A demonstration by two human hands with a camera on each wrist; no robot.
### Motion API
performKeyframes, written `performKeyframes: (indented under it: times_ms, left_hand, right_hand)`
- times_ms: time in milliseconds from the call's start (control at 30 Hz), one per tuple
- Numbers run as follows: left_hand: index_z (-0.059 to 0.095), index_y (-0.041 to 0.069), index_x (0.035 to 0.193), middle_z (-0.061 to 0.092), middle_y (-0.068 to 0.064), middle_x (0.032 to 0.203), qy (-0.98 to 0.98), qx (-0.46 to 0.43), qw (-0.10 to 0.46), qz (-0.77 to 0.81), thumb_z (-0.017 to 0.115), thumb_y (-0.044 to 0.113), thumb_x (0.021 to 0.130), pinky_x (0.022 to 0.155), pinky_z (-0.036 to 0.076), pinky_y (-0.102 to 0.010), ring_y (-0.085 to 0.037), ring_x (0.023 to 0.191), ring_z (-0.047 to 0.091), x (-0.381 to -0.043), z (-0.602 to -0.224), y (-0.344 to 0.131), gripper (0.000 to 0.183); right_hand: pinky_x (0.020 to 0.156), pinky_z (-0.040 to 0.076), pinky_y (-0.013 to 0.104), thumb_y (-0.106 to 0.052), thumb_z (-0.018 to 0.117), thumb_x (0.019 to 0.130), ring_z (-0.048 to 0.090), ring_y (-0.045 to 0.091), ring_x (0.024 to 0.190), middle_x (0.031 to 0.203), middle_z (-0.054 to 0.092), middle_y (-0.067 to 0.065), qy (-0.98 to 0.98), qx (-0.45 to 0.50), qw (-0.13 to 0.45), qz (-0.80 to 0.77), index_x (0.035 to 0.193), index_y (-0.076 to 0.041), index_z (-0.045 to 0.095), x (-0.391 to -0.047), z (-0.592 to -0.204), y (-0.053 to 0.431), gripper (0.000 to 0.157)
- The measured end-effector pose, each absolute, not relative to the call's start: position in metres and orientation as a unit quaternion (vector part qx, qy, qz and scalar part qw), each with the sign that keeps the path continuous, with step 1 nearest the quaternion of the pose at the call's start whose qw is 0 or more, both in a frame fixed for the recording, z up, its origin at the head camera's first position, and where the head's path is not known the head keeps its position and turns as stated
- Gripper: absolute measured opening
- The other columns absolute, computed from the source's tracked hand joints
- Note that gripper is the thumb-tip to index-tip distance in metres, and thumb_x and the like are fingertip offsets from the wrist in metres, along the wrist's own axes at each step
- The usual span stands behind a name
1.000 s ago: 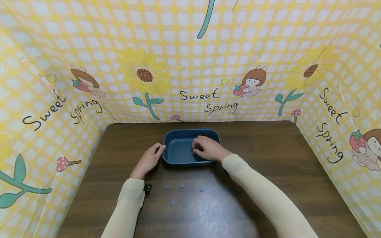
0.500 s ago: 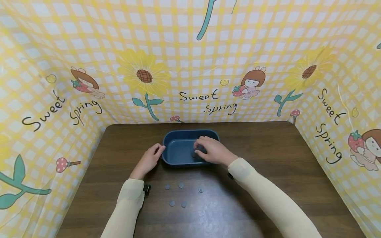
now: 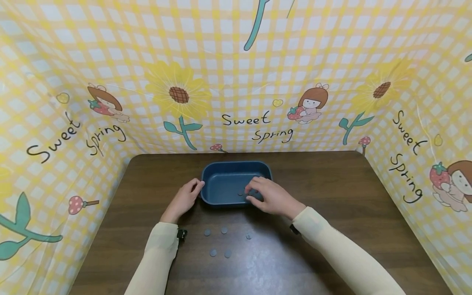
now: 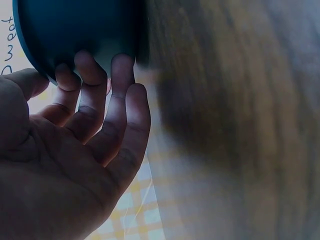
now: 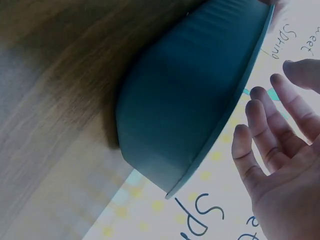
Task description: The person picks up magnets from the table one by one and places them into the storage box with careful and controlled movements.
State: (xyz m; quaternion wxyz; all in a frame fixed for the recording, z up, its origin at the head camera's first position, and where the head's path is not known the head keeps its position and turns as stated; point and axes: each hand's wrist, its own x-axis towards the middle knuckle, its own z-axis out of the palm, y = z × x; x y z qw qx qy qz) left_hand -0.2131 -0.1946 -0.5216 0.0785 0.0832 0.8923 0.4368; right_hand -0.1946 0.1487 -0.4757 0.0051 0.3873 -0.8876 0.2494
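A blue rectangular basin (image 3: 223,186) with rounded corners stands near the table's back edge. My left hand (image 3: 187,194) holds its left end; in the left wrist view the thumb is at the rim and the fingers curl against the outer wall. Above the basin's right end is my right hand (image 3: 273,196), thumb and fingers apart. The right wrist view shows that hand (image 5: 285,145) beside the rim, with nothing between its fingers. A small dark disc (image 3: 240,194) shows inside the basin by those fingertips. The basin floor behind the right hand is hidden.
Several small grey coin-like discs (image 3: 224,230) lie flat on the brown wooden table (image 3: 140,246), in front of the basin. Yellow checked cloth (image 3: 243,82) walls off the back and both sides. A black band (image 3: 182,234) sits at the left wrist.
My right hand has moved right and slightly nearer within the basin, its thumb and fingers spreading apart. A small dark disc has come into view there. The left hand has stayed put.
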Motion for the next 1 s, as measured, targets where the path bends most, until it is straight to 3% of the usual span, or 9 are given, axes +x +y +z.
performKeyframes:
  times_ms: [233, 700, 1000]
  left_hand:
    - [0.055, 0.01, 0.1, 0.048, -0.006, 0.083, 0.895, 0.084, 0.078, 0.431, 0.044, 0.045, 0.117, 0.074, 0.04, -0.04, -0.024, 0.075, 0.049, -0.213, -0.522, -0.195, 0.041]
    - [0.055, 0.009, 0.101, 0.051, -0.007, 0.085, 0.895, 0.088, 0.078, 0.429, 0.043, 0.047, 0.117, 0.075, 0.04, -0.039, -0.024, 0.076, 0.05, -0.213, -0.521, -0.195, 0.042]
    - [0.055, 0.011, 0.1, 0.052, -0.007, 0.085, 0.897, 0.086, 0.076, 0.427, 0.044, 0.043, 0.117, 0.075, 0.041, -0.04, -0.024, 0.076, 0.051, -0.213, -0.521, -0.195, 0.039]
  right_hand:
    - [0.096, 0.056, 0.043, -0.025, 0.072, 0.106, 0.068, 0.024, 0.111, 0.118, 0.067, -0.002, -0.881, 0.402, 0.017, 0.248, 0.119, -0.013, 0.072, -0.182, -0.475, 0.153, 0.017]
    - [0.09, 0.055, 0.036, -0.027, 0.074, 0.104, 0.064, 0.012, 0.102, 0.114, 0.066, -0.007, -0.874, 0.427, 0.033, 0.228, 0.115, -0.017, 0.072, -0.156, -0.484, 0.162, 0.015]
    - [0.096, 0.055, 0.038, -0.028, 0.073, 0.105, 0.064, 0.015, 0.106, 0.114, 0.067, -0.003, -0.874, 0.432, 0.0, 0.223, 0.12, -0.017, 0.071, -0.146, -0.495, 0.165, 0.018]
